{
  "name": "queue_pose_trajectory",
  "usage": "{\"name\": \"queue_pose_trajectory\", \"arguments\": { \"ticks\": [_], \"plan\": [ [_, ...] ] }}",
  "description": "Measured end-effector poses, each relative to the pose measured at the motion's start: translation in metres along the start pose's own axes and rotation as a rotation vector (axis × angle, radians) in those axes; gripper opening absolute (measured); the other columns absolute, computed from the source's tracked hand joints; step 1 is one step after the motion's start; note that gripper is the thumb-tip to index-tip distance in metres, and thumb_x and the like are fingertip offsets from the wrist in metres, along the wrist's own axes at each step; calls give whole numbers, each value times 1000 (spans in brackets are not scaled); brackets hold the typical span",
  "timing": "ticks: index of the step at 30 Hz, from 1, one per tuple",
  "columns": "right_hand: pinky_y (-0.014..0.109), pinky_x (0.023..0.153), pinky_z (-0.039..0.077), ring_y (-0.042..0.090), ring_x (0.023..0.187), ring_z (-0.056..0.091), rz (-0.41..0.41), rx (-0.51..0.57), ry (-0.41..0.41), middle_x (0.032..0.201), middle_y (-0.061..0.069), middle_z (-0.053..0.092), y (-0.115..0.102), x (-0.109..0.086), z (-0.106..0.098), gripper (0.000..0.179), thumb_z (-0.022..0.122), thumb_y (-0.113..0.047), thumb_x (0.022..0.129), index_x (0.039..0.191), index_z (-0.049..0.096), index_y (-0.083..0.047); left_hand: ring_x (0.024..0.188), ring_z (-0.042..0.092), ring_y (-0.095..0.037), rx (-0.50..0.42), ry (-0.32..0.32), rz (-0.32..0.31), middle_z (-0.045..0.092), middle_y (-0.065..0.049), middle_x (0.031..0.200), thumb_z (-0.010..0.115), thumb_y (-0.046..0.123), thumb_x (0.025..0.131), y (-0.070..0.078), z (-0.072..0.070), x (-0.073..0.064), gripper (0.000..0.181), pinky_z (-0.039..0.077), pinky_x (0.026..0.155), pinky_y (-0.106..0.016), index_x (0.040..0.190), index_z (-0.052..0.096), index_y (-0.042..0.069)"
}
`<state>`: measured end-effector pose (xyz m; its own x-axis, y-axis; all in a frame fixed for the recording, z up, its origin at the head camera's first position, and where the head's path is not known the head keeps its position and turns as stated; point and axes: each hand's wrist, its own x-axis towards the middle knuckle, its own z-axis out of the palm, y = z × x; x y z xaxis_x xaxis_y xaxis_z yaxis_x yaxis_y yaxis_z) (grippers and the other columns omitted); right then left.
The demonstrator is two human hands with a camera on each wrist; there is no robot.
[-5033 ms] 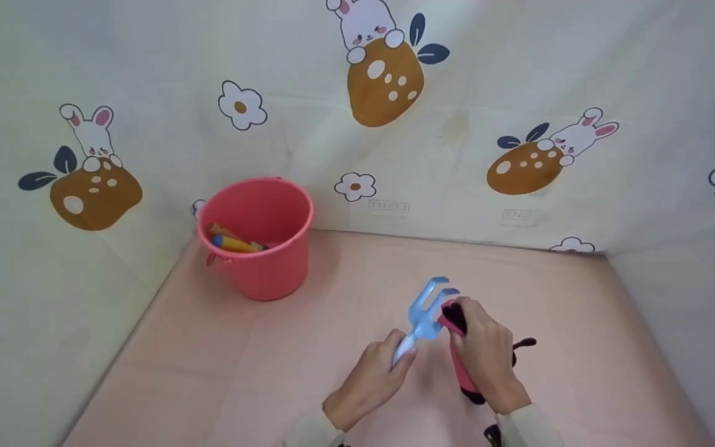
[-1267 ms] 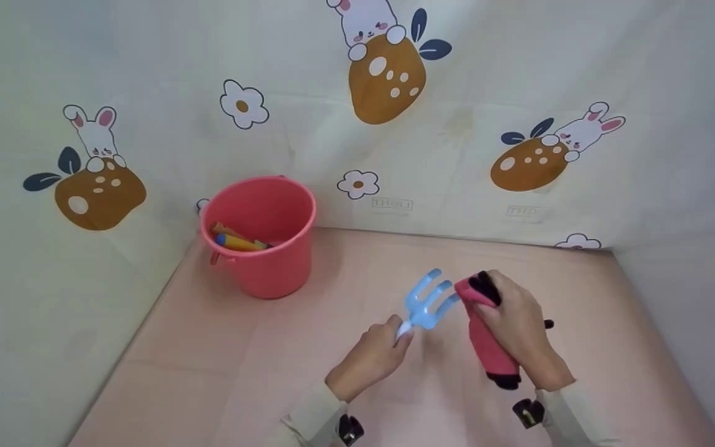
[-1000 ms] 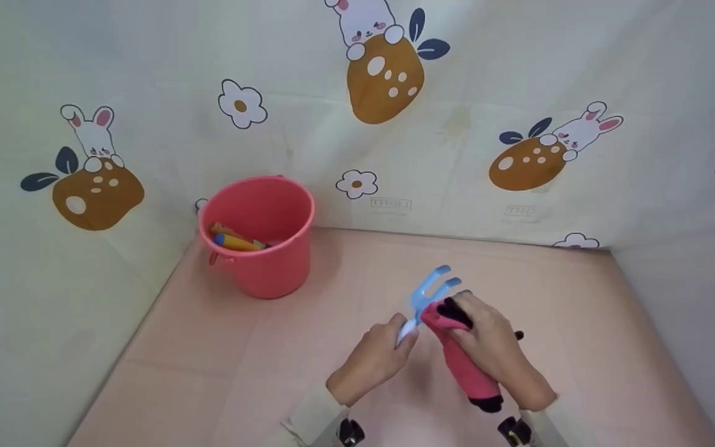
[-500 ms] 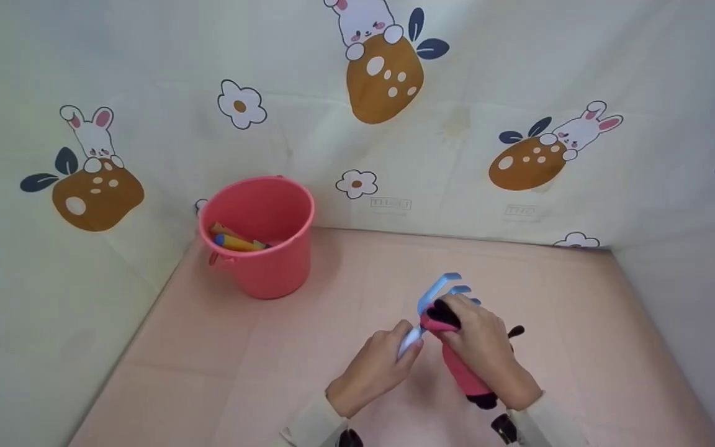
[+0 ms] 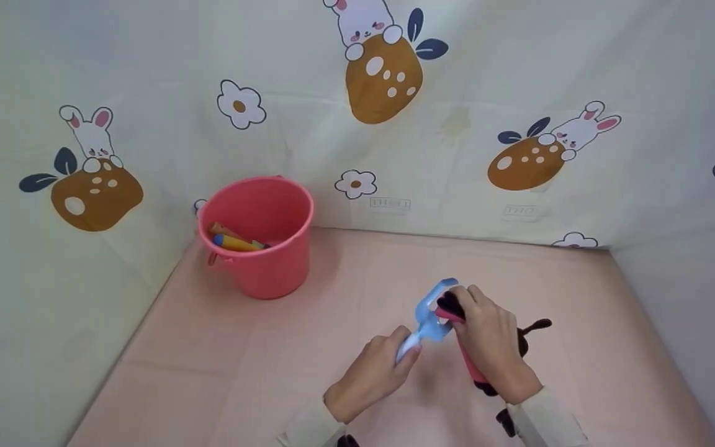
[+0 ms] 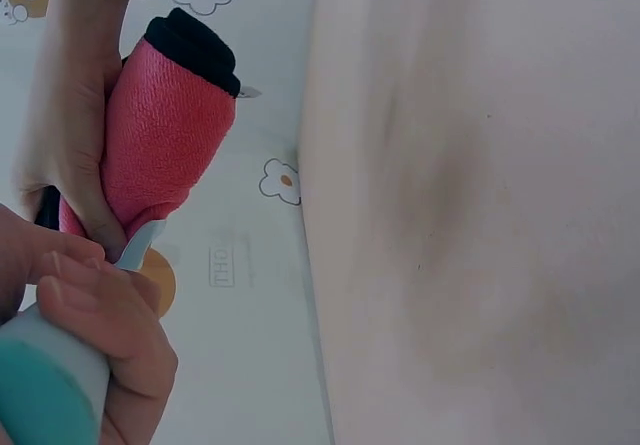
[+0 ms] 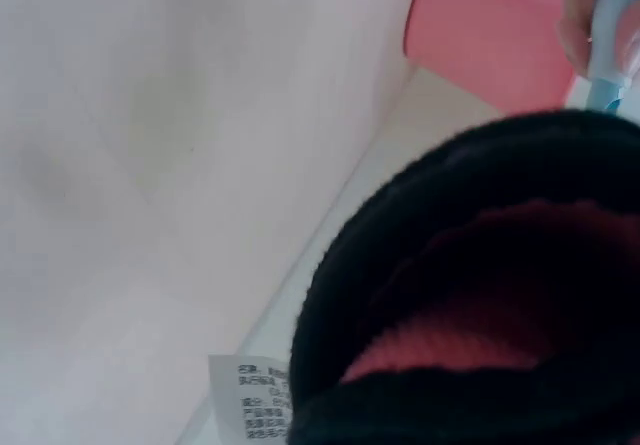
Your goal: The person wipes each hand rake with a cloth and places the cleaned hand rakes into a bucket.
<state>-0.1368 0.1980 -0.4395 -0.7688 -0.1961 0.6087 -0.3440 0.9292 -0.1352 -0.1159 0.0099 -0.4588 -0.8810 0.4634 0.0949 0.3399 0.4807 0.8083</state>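
Note:
My left hand (image 5: 370, 372) grips the pale handle of a small blue hand rake (image 5: 424, 312), its tines pointing up and away. In the left wrist view the handle's teal end (image 6: 45, 395) shows below curled fingers. My right hand (image 5: 489, 338) holds a bunched pink towel (image 5: 472, 366) with black edging against the tines, covering part of them. The towel (image 6: 165, 130) hangs as a thick roll from that hand in the left wrist view. Its black-edged fold (image 7: 450, 355) fills much of the right wrist view, beside a printed label (image 7: 255, 400).
A pink bucket (image 5: 274, 273) stands at the back left of the pinkish table (image 5: 208, 372). Inside it lies a yellow stick-like piece (image 5: 236, 243) with a blue end, beside a brown one. Pale cloth walls (image 5: 295, 143) with rabbit and flower prints enclose the table at the back and sides.
The right hand has brought the towel from right of the rake onto its neck, then up along the tines. The rake has turned and tilted slightly in the left hand. The bucket has stayed put.

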Motion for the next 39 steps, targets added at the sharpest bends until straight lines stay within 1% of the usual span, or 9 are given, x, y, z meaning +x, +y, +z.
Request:
{"name": "queue_pose_trajectory", "arguments": {
  "ticks": [5, 11, 14, 18, 23, 25, 28, 31, 39],
  "plan": [
    [31, 46, 49, 16, 49, 50, -24, -55, 30, 74, 8, 56, 1, 0, 3, 38, 82, -10, 69, 100, 61, -6, 53, 46, -1, -19, -21, -31, 49, 3, 70, 49, 33, 96, 3, -1, 0, 29, 40, 49, -14, 106, 52, 6],
    [29, 41, 44, 16, 44, 46, -47, -123, 50, 72, 9, 56, 2, -2, 11, 40, 83, -12, 68, 100, 60, -6, 52, 45, -1, -2, -35, -35, 48, 4, 68, 47, 33, 98, 2, 0, 0, 31, 38, 47, -14, 107, 52, 4],
    [29, 40, 43, 16, 43, 45, -57, -169, 42, 71, 10, 56, 3, -3, 14, 41, 83, -15, 68, 100, 59, -6, 51, 46, -2, -11, -60, -63, 47, 3, 68, 46, 34, 98, 4, 0, 1, 34, 38, 46, -15, 109, 52, 3],
    [28, 41, 43, 16, 43, 44, -83, -236, 2, 72, 10, 55, 4, -6, 18, 44, 82, -23, 69, 100, 55, -7, 50, 45, -2, -7, -91, -92, 46, 4, 67, 44, 36, 98, 6, 1, 1, 37, 37, 45, -14, 111, 51, 2],
    [28, 40, 42, 16, 43, 44, -122, -290, 9, 70, 9, 52, 6, -10, 21, 45, 81, -29, 71, 98, 51, -8, 46, 41, -4, 23, -114, -94, 42, 5, 63, 42, 34, 99, 9, 1, 0, 35, 32, 42, -15, 106, 52, 1],
    [27, 39, 40, 16, 42, 43, -131, -295, 25, 68, 8, 51, 7, -11, 21, 44, 80, -30, 71, 96, 51, -8, 45, 39, -4, 36, -120, -102, 41, 5, 61, 42, 34, 99, 11, 0, 0, 34, 31, 40, -15, 105, 52, 1],
    [26, 38, 38, 15, 41, 40, -135, -283, 44, 67, 8, 50, 7, -11, 19, 43, 80, -29, 72, 95, 51, -8, 46, 40, -5, 34, -138, -144, 42, 4, 62, 42, 35, 99, 13, -1, 1, 36, 31, 41, -16, 108, 52, 2],
    [26, 38, 38, 14, 40, 38, -132, -262, 63, 66, 8, 51, 7, -10, 17, 41, 79, -28, 72, 95, 53, -7, 47, 41, -6, 37, -142, -166, 43, 4, 63, 43, 35, 98, 15, -2, 2, 35, 31, 41, -16, 109, 52, 3],
    [27, 40, 41, 16, 41, 41, -111, -220, 87, 70, 10, 55, 7, -8, 11, 41, 82, -23, 69, 98, 57, -6, 47, 41, -6, 37, -115, -159, 42, 3, 63, 45, 33, 98, 13, -3, 3, 33, 31, 41, -17, 106, 52, 2]
  ]
}}
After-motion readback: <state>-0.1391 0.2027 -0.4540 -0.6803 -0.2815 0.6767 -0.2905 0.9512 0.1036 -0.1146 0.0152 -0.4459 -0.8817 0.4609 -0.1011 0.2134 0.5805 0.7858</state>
